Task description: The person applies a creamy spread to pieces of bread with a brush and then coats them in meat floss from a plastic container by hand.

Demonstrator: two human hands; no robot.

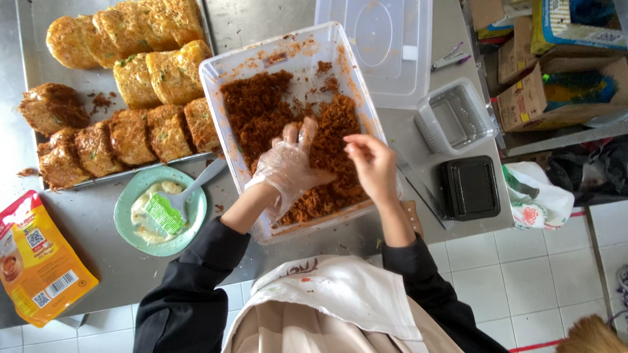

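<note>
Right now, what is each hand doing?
Left hand: in a clear glove, fingers spread open, resting on the brown shreds in the tub.
Right hand: bare, fingers pinched together; whether they hold anything cannot be told.

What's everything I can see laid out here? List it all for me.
Clear tub: one, holds brown shredded filling, centre of steel counter.
Metal tray: one, top left.
Fried golden bread pieces: about a dozen, some coated brown, on the tray.
Plate: one, pale green, with white spread and a brush, below the tray.
Pouch: one, orange-yellow, far left.
Clear lid: one, top centre.
Clear small container: one, right.
Black small container: one, right.
Cardboard boxes: several, top right.
Left hand: in clear plastic glove, on the filling.
Right hand: bare, pinching at the glove.
</note>
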